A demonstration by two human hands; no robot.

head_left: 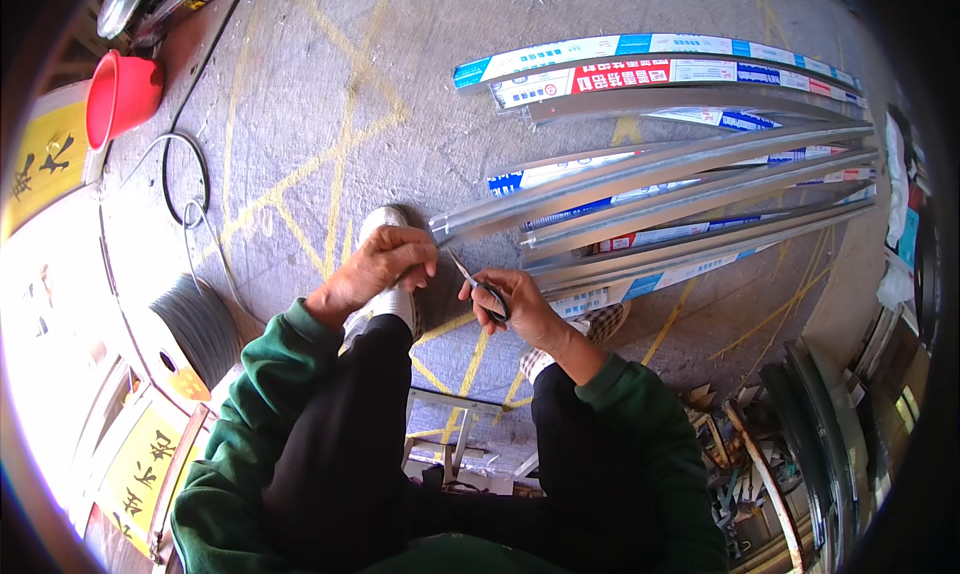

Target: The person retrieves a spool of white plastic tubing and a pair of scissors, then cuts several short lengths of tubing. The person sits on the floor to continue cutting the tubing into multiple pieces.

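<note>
My right hand (522, 309) is closed around a pair of scissors (466, 273). Dark handles loop about its fingers, and the pointed metal blades aim up and left toward my other hand. My left hand (393, 258) has its fingers pinched together just below the near end of a long metal profile (560, 196). Whatever sits between those fingertips, if anything, is too small to make out. Several more metal profiles (640, 210) lie fanned out to the right, some wrapped in printed white, blue and red film (615, 77).
A red bucket (128, 96) and a large spool of grey cable (196, 326) are on the left, with a loose cable (178, 179) looping over the concrete floor. Scrap pieces (735, 454) are piled at lower right. Between my legs is a metal frame (455, 411).
</note>
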